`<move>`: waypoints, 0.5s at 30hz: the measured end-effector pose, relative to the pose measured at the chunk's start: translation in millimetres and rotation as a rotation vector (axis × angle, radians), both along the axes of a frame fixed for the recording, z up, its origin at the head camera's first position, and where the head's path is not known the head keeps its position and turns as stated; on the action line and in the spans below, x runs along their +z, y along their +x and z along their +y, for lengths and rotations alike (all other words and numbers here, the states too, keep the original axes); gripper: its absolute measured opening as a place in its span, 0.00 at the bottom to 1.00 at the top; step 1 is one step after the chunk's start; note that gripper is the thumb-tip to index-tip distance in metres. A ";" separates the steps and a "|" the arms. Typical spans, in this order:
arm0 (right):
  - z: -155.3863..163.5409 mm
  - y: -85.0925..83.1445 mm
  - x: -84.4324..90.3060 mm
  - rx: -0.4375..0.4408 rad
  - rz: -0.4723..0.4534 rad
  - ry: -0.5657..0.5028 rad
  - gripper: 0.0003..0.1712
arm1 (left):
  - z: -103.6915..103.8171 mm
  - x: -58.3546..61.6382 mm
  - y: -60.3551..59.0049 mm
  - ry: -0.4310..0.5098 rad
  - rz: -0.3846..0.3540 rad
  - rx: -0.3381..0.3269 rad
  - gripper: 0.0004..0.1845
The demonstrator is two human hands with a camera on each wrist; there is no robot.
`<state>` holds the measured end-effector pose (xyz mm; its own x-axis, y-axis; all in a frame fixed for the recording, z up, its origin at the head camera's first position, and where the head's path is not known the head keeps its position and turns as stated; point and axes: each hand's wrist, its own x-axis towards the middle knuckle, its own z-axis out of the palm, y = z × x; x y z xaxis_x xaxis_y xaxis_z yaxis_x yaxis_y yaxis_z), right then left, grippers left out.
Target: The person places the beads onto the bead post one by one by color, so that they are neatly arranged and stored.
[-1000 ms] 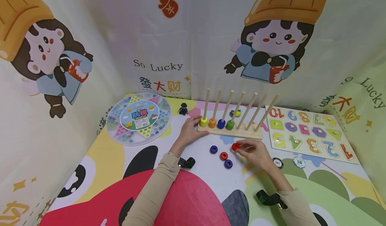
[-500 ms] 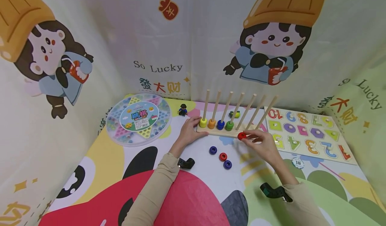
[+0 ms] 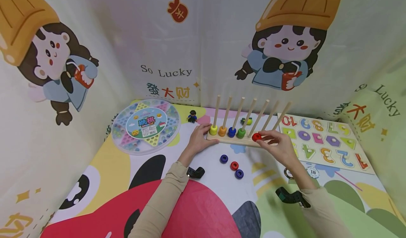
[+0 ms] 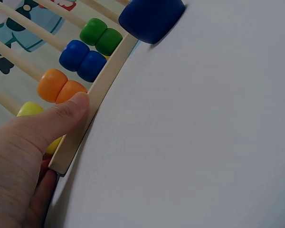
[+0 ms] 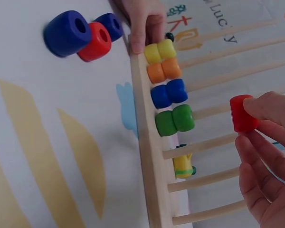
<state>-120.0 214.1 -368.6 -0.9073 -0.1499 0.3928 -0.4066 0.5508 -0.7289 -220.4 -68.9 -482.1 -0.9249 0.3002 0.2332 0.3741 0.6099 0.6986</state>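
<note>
My left hand (image 3: 200,139) grips the left end of a wooden peg stand (image 4: 109,76), its thumb along the front edge. Seven upright pegs rise from the stand. Pairs of yellow (image 5: 160,51), orange (image 5: 164,70), blue (image 5: 169,93) and green beads (image 5: 175,119) are stacked on the first pegs; the other three pegs are bare. With thumb and fingers, my right hand (image 3: 279,146) pinches a red bead (image 5: 243,113) in front of the pegs, right of the green pair. In front of the stand lie two blue beads (image 3: 223,159) (image 3: 239,174) and a red bead (image 3: 234,165).
A round marble game board (image 3: 146,125) lies at the left. Behind the stand are a small toy figure (image 3: 192,116) and a yellow-green toy (image 3: 246,121). A number puzzle board (image 3: 326,142) and two round chips (image 3: 313,172) are at the right.
My right hand has lifted the red bead off the table and carried it forward and slightly right, up to the bare pegs. The left hand keeps its hold on the stand.
</note>
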 end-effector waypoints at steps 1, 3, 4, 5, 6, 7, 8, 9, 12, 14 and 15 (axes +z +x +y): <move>-1.2 1.1 3.9 0.000 0.002 0.006 0.14 | -0.1 -0.4 -0.2 -0.002 0.003 -0.002 0.40; -2.8 2.4 10.0 -0.004 0.005 0.018 0.14 | -0.2 -0.7 -0.1 0.001 0.002 -0.003 0.40; -3.2 2.5 12.3 -0.005 0.006 0.021 0.14 | -0.3 -0.9 -0.2 0.001 0.000 -0.003 0.40; -3.3 2.4 14.2 -0.006 0.002 0.018 0.14 | -0.4 -0.9 -0.2 0.000 -0.002 -0.003 0.40; -3.3 1.9 15.8 -0.008 0.000 0.015 0.14 | -0.4 -0.9 -0.3 -0.001 -0.003 -0.003 0.40; -3.2 1.2 17.3 -0.009 -0.002 0.011 0.14 | -0.5 -0.6 -0.1 -0.002 -0.003 -0.003 0.40; -3.2 0.4 18.7 -0.009 -0.002 0.006 0.14 | -0.6 -0.5 -0.2 -0.002 -0.004 -0.002 0.40; -3.3 -0.5 20.0 -0.009 -0.002 0.002 0.14 | -0.6 -0.2 0.0 -0.001 -0.003 -0.002 0.40; -3.8 -3.9 24.2 -0.009 0.017 -0.009 0.14 | -0.7 0.1 -0.2 0.001 -0.003 -0.001 0.40; -4.5 -5.8 27.2 -0.012 0.037 -0.008 0.14 | -0.6 -0.2 -0.4 0.006 -0.008 -0.001 0.40; -4.5 -6.8 28.4 -0.016 0.045 -0.008 0.14 | -0.6 -0.2 -0.3 0.008 -0.009 -0.002 0.40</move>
<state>-126.8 209.5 -340.2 -0.8909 -0.1326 0.4344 -0.4305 0.5517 -0.7144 -220.7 -69.5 -482.3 -0.9264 0.3002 0.2274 0.3691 0.6034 0.7068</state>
